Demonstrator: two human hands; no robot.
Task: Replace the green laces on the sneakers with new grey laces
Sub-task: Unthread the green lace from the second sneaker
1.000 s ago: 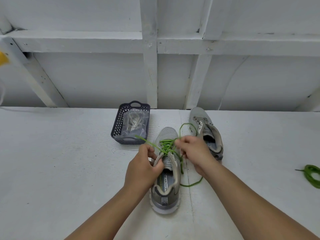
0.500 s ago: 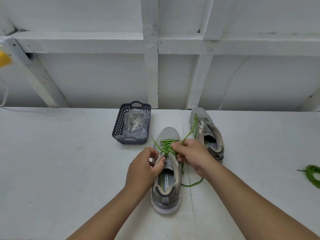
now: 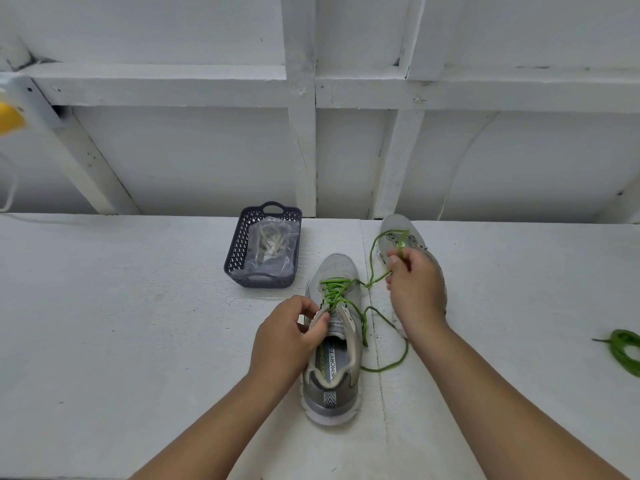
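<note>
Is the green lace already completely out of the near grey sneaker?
No. The green lace crosses the near grey sneaker's lower eyelets.

Near shoe (image 3: 332, 341) sits center on the table (image 3: 121, 341), w/ the basket (image 3: 265, 251) behind it to the left, a bag of laces (image 3: 273, 247) inside. 2nd shoe (image 3: 398, 225) lies behind-right, partly under the right hand (image 3: 415, 289). A loose lace (image 3: 623, 351) lies far right.
</note>
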